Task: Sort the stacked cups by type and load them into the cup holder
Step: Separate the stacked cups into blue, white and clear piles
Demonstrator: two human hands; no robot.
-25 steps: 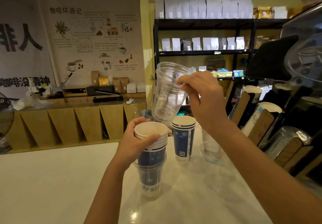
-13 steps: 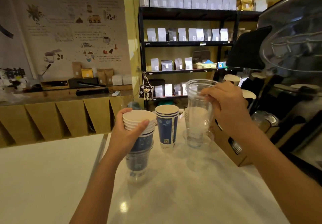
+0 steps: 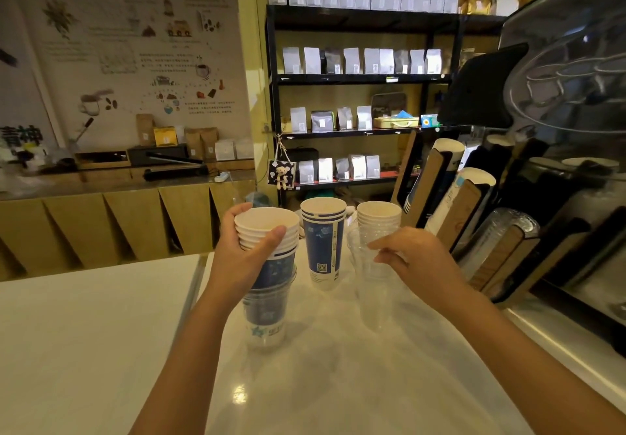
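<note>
- L hand clamped on mixed cup stack, mid-counter.
- R hand fingers loose at clear cups; grip unclear.
- Blue paper cups between.
- Cup holder just right, part-filled.

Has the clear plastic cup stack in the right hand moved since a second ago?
Yes. The clear plastic cup stack has come down from above the tall blue paper cups to stand on the white counter right of them; the right hand is beside it.
</note>
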